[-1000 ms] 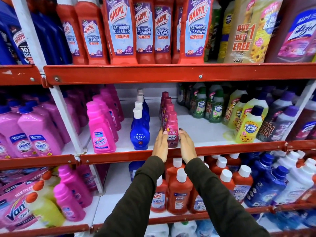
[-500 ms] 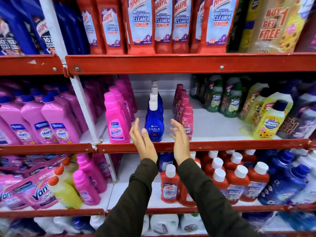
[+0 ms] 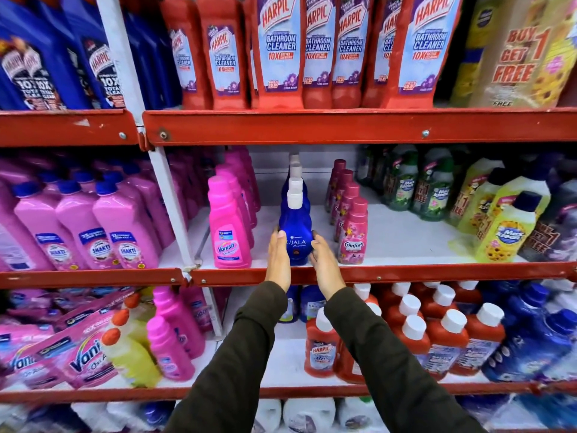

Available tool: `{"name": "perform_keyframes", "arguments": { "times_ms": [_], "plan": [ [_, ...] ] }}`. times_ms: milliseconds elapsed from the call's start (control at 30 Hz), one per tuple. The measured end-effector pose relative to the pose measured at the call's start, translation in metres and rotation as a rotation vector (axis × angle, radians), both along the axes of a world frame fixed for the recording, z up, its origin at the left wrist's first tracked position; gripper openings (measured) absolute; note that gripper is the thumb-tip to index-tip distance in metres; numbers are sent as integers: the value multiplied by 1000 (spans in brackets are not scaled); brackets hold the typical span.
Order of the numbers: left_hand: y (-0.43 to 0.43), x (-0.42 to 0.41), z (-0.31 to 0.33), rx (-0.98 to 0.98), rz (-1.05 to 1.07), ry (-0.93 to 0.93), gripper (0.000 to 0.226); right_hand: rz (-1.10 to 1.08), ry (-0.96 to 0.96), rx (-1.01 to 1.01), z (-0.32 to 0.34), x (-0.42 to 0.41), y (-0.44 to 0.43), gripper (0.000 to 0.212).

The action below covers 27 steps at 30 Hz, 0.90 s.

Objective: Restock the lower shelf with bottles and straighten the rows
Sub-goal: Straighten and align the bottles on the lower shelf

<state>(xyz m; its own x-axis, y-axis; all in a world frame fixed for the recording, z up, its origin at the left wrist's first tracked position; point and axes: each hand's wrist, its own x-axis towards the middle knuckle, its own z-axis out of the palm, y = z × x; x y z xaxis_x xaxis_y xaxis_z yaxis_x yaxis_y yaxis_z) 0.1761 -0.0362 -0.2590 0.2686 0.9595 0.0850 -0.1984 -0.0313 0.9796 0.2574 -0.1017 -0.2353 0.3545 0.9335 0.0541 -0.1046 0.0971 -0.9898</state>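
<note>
The glossy blue Ujala bottle (image 3: 296, 235) is clasped between the flat left hand (image 3: 278, 260) and right hand (image 3: 324, 264), fingers extended. Both dark-sleeved arms are stretched forward. Beside it stands a pink Comfort bottle (image 3: 354, 235).

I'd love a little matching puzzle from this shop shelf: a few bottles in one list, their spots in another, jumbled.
Things:
1. Ujala bottle
2. Vanish bottle
3. Comfort bottle
4. Max Kleen bottle

Places:
A. far right, yellow with a dark cap
B. between the left hand and right hand
C. just left of the hands
D. just right of the hands

Pairs: 1-B, 2-C, 3-D, 4-A
</note>
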Motion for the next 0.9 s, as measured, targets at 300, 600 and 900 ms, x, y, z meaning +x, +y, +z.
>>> {"name": "perform_keyframes", "arguments": {
  "times_ms": [300, 600, 900],
  "plan": [
    [1, -2, 1, 1, -7, 31, 100, -16, -18, -16, 0, 1, -1, 43],
    [-23, -18, 5, 318, 199, 139, 62, -282, -76, 209, 1, -19, -15, 41],
    [-5, -82, 24, 376, 737, 7, 48, 14, -17, 61, -14, -73, 14, 42]
  ]
}}
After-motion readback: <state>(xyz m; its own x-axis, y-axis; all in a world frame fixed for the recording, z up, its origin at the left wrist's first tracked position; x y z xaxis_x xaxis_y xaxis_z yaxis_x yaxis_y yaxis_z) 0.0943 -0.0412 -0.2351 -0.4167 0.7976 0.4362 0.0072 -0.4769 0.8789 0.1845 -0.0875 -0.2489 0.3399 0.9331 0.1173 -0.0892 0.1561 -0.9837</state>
